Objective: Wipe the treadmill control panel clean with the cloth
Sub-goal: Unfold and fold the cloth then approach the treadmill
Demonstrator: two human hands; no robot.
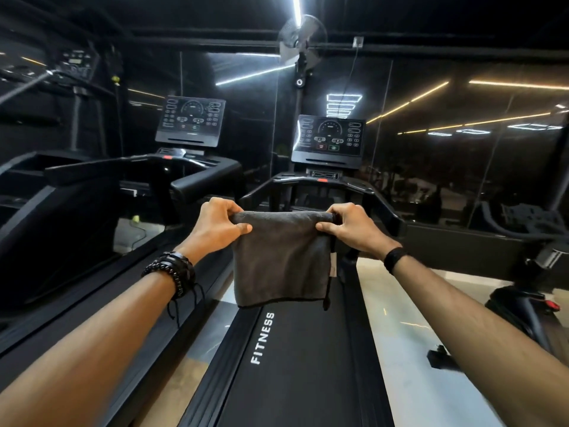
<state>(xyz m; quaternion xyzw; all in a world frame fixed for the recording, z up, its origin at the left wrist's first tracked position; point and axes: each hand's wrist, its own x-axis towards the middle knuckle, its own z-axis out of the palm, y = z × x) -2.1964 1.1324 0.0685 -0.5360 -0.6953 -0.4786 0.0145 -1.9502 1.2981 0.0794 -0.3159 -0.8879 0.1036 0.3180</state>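
Here, in the head view, both arms reach forward over a treadmill belt (295, 365) printed with the word FITNESS. The left hand (215, 226) pinches the upper left corner of a dark grey cloth (281, 260), thumb in front and fingers curled over the top edge. The right hand (348, 224) grips the upper right corner the same way, so the cloth hangs flat between the two hands (its top edge rolled slightly, a thin cord dangling at its right side). The cloth is held in the air above the belt, well short of the control panel (328, 137), which stands upright beyond it at the head of the treadmill, its dial and buttons faintly lit. Nothing touches the panel.

The left wrist carries a stack of dark bracelets (172, 272); the right wrist wears a black band (394, 259). A second treadmill console (191, 120) stands to the left on a neighbouring machine. Above, a wall fan (301, 37) is mounted beside a bright strip light (296, 7), and glossy dark wall panels reflect further light strips.
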